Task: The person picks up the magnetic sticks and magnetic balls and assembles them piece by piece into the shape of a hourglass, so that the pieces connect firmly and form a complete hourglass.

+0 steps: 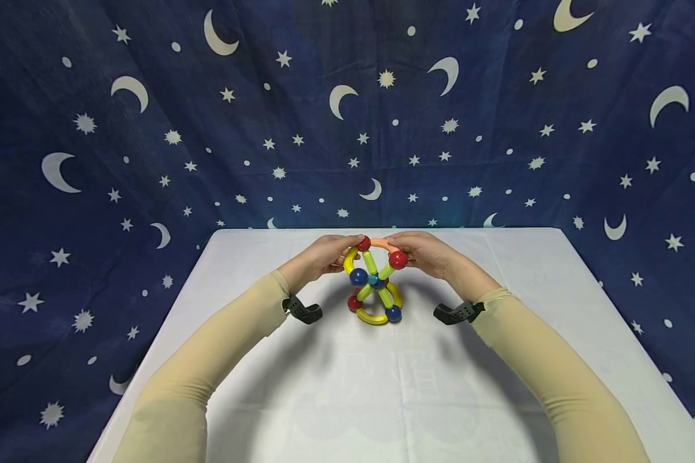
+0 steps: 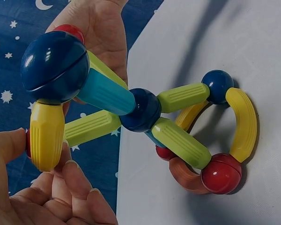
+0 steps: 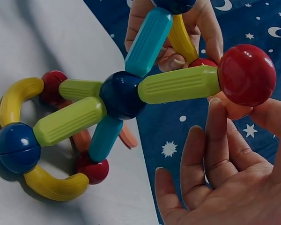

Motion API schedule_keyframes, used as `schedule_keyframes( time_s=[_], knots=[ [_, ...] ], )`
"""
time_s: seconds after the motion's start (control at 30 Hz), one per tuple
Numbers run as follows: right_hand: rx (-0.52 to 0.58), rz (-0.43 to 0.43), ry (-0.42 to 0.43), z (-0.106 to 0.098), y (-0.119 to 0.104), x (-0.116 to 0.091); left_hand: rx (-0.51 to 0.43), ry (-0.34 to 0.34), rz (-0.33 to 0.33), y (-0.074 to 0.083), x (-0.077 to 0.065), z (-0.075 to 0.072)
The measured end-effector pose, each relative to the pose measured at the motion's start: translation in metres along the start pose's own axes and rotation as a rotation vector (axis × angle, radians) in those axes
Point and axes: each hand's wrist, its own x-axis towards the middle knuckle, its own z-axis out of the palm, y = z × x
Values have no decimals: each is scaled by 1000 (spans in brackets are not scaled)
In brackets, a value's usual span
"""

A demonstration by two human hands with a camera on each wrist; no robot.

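A ball-and-rod building toy (image 1: 373, 280) stands on the white table, with a ring at the bottom, a ring at the top and a dark blue ball (image 2: 140, 110) in the middle. Straight green and teal rods run from that ball to both rings. On the left, my left hand (image 1: 326, 253) pinches the upper ring at a red ball (image 1: 363, 244), beside a yellow curved rod (image 2: 48, 136). Opposite it, my right hand (image 1: 425, 251) pinches the orange curved rod (image 3: 234, 108) near another red ball (image 3: 247, 75). The bottom ring has yellow curved rods (image 3: 56, 183) and touches the cloth.
A white cloth covers the table (image 1: 370, 399). Behind and beside it hangs a dark blue curtain (image 1: 301, 116) with moons and stars. Black wrist straps (image 1: 304, 310) sit on both forearms.
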Motion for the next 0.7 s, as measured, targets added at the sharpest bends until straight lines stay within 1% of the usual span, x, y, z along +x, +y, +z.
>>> schedule_keyframes(
  time_s=[0.13,0.2,0.23,0.3,0.37,0.47,0.53,0.63,0.7],
  knots=[
    [-11,4,38,-3,7,-1,-5,-3,5,0,0,0],
    [-38,-6,96,-6,16,-3,-5,-4,9,0,0,-1],
    [-73,-16,133,-7,23,-6,-4,-6,10,0,0,0],
    [-190,-35,198,-9,40,-14,1,-10,13,0,0,0],
    [-352,-52,233,-7,59,-25,8,-17,13,1,0,0],
    [-599,-87,215,0,85,-40,18,-14,11,2,-1,0],
    [-734,-122,199,7,96,-46,23,-5,6,4,-2,-1],
    [-882,-148,214,16,107,-48,25,6,-5,4,-2,-1],
    [-934,-146,232,20,110,-46,23,1,-15,3,-1,0]
  ],
)
